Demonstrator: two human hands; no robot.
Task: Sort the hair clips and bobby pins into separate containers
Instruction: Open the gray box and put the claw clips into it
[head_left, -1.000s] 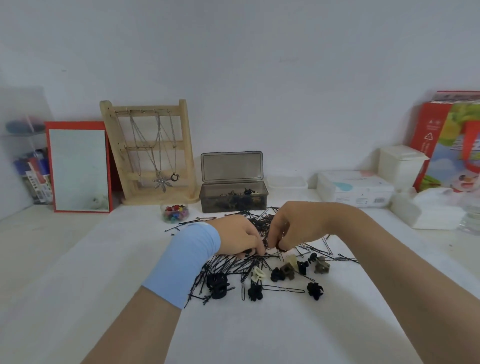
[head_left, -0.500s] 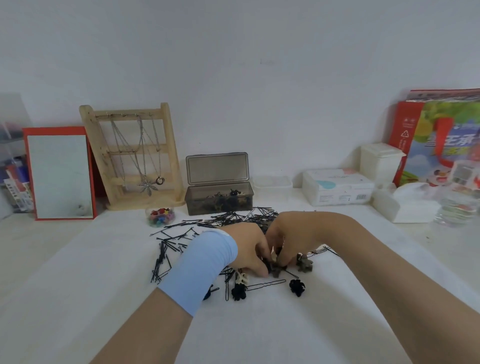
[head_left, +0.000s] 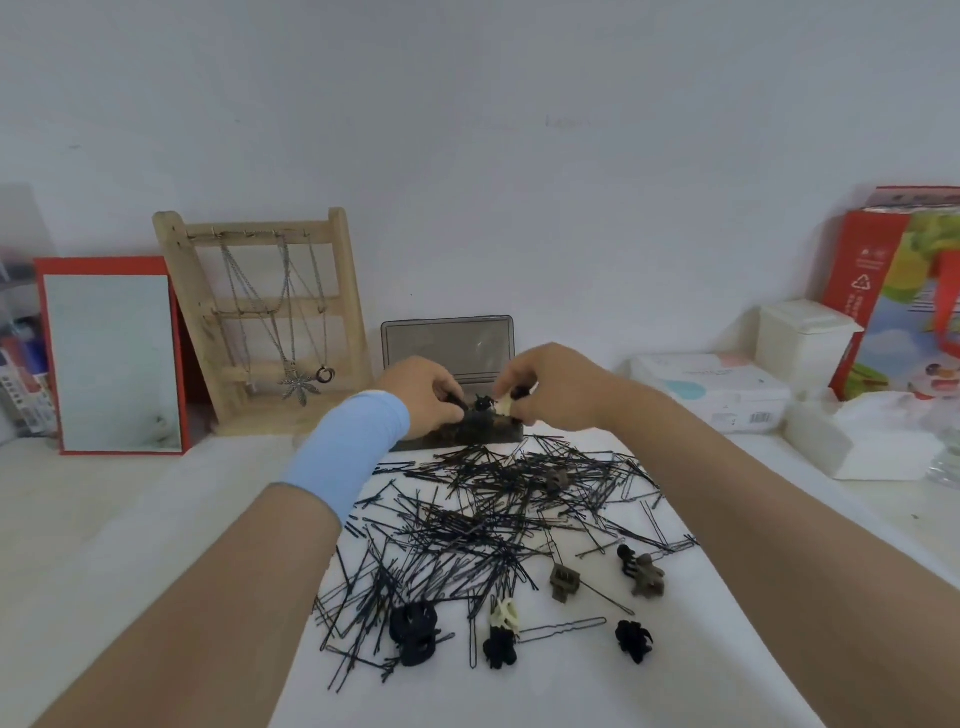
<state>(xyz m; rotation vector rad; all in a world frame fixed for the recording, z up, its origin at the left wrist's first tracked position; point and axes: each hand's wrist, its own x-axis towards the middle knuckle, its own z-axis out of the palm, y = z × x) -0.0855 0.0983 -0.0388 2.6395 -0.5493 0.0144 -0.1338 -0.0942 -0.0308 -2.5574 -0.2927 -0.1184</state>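
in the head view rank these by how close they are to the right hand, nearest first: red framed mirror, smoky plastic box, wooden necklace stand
From the right hand, which pinches a cream clip:
1. Smoky plastic box, just below and behind the hand.
2. Wooden necklace stand, left of the box, against the wall.
3. Red-framed mirror, farthest left.

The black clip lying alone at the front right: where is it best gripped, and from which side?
Probably pinch the black clip across its body from above: it lies flat, apart from the pins, so fingers can close on both sides freely.
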